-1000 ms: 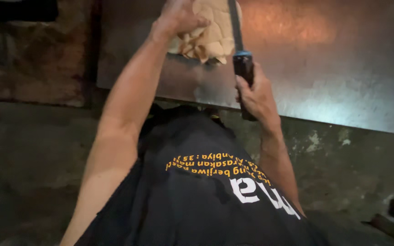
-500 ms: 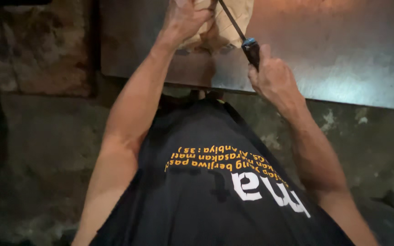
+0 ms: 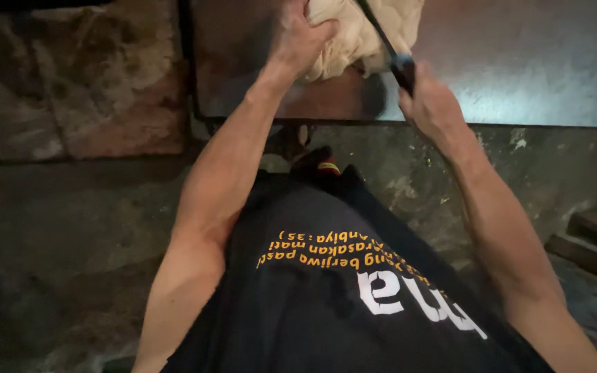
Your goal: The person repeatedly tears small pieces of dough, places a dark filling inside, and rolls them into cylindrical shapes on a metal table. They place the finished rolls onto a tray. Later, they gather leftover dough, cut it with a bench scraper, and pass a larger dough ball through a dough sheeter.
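Pale lump (image 3: 361, 34) on far counter (image 3: 519, 62): my left hand (image 3: 298, 38) pins it, right hand (image 3: 433, 103) grips knife (image 3: 399, 62) laid across it; no separated piece visible.

We see a dim, warm-toned scene. Light falls from about one o'clock, leaving a pale sheen on the metal table (image 3: 519, 62), brightest toward two o'clock. The floor (image 3: 50, 262) from seven to nine o'clock sinks into murky shadow. Motion blur softens the right hand (image 3: 431, 103), and grain muddies everything.
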Demonstrator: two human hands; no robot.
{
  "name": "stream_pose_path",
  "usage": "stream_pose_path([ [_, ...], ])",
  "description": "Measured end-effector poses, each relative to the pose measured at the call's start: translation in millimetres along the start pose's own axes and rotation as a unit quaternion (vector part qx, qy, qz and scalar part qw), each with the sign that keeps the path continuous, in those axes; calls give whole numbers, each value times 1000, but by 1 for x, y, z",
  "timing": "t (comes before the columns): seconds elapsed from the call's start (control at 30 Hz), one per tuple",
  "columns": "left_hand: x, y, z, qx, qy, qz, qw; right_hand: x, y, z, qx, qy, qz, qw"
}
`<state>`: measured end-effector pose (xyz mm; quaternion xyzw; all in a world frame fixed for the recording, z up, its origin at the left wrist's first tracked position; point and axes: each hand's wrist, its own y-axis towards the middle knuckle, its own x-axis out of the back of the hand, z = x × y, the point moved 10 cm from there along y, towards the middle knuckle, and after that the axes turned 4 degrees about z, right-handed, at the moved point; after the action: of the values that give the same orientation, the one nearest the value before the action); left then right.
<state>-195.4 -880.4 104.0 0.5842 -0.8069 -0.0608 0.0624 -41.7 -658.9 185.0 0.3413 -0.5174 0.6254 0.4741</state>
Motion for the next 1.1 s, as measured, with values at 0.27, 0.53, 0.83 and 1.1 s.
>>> stream_pose_path([
  [0.27,58,-30,-86,-98,149,-62,982,-59,-133,-74,-99,66,-7,993],
  [0.53,15,-21,-275,-209,21,265,941,-74,-181,-88,-211,218,-99,948],
  [0.83,-47,-104,-462,-80,-604,322,725,-6,-101,-105,-92,205,-233,946],
  [1.1,-61,-151,-426,-147,-663,235,696,35,-6,-186,-92,62,-263,959],
])
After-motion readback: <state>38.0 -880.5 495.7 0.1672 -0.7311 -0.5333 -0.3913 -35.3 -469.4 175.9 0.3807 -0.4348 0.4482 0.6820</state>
